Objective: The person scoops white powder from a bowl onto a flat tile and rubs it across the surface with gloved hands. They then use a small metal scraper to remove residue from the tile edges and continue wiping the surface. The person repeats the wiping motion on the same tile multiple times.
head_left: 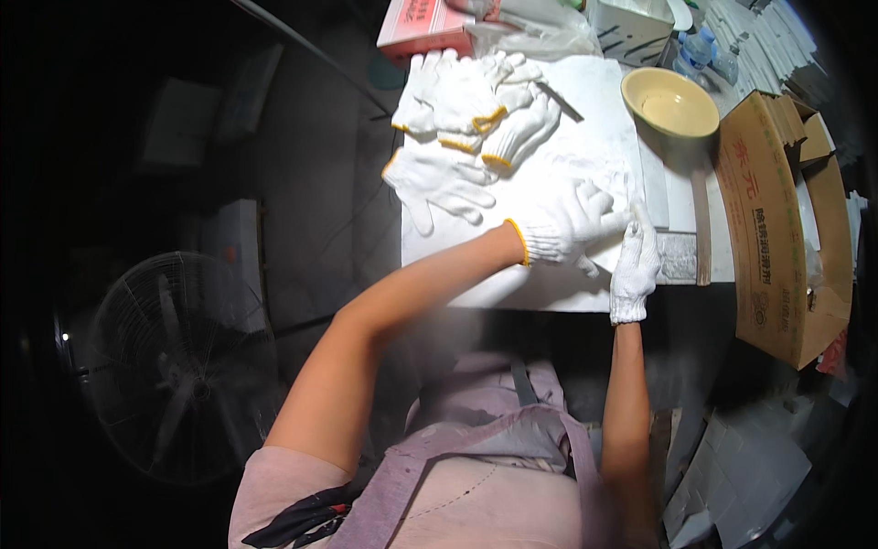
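Note:
My left hand (569, 224) wears a white knitted glove with a yellow cuff edge. Its fingers are apart, one stretched right toward my other hand. My right hand (636, 265), in a white glove too, points away from me and closes around the tip of that left glove finger; the exact contact is small and partly hidden. Beyond my left forearm lies a pile of white gloves (453, 96) with yellow edges. One single glove (439, 188) is spread flat at its near side. All this rests on a white-covered table (594, 82).
A dark narrow strip (562, 102) lies beside the pile. A yellow bowl (670, 102), plastic bottles (695, 53) and a white basket (631, 32) stand at the far right. An open cardboard box (764, 229) borders the right side. A large fan (187, 366) stands left.

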`<state>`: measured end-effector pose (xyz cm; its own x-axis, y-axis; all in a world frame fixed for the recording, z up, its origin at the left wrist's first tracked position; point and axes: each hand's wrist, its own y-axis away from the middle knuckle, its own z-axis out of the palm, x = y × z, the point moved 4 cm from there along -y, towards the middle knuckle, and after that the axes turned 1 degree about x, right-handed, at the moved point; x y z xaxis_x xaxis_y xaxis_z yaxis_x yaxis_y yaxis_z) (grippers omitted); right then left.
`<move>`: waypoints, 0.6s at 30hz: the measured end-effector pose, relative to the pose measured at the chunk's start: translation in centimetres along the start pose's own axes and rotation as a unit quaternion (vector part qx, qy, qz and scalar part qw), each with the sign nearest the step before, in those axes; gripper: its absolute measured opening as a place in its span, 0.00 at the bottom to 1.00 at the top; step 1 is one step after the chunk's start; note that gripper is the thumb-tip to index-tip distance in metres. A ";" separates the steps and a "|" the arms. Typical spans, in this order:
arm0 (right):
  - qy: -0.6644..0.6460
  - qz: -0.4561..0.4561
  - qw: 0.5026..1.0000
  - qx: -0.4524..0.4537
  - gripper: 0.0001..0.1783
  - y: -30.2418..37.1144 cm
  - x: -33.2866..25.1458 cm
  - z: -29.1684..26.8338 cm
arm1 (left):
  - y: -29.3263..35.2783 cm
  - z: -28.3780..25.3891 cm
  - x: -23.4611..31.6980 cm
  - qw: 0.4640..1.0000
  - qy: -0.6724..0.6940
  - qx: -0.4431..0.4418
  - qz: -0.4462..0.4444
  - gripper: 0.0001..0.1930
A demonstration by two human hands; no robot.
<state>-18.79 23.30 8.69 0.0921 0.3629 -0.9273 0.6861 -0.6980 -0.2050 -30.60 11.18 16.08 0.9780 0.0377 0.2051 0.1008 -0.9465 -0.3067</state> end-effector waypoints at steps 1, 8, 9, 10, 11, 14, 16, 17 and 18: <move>0.012 0.031 0.999 -0.002 0.22 0.2 0.8 0.8 | -0.2 0.5 -0.3 1.000 0.004 -0.028 0.013 0.33; 0.165 -0.029 0.982 0.092 0.16 0.3 0.7 2.5 | -1.3 1.1 -3.2 0.964 0.216 -0.083 -0.127 0.27; 0.209 0.030 0.975 0.072 0.17 0.1 0.3 2.5 | -1.1 1.0 -3.1 0.949 0.267 -0.079 -0.149 0.22; 0.248 0.074 0.964 0.054 0.18 0.1 -0.3 2.7 | -0.7 1.3 -3.3 0.933 0.292 -0.059 -0.203 0.18; 0.258 0.047 0.964 0.048 0.20 0.2 -1.5 2.5 | -0.4 1.7 -2.9 0.936 0.270 -0.063 -0.217 0.16; 0.195 0.072 0.978 0.018 0.21 -0.7 -3.3 2.3 | -0.7 3.5 -3.0 0.960 0.191 0.002 -0.203 0.13; 0.336 0.146 0.929 -0.040 0.21 -2.1 -2.6 2.9 | -1.3 4.5 -3.7 0.973 0.141 0.036 -0.179 0.13; 0.291 0.118 0.949 -0.021 0.21 -3.0 -2.4 3.3 | -1.7 5.4 -4.3 0.951 0.179 0.052 -0.245 0.13; 0.263 0.092 0.960 0.001 0.22 -3.8 -2.0 3.5 | -1.8 5.6 -4.5 0.954 0.174 0.084 -0.231 0.13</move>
<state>-24.05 23.08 10.21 0.5636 0.4953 -0.6611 0.6220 -0.7811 -0.0549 -34.21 14.54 10.55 0.7055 0.3019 0.6412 0.5624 -0.7890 -0.2473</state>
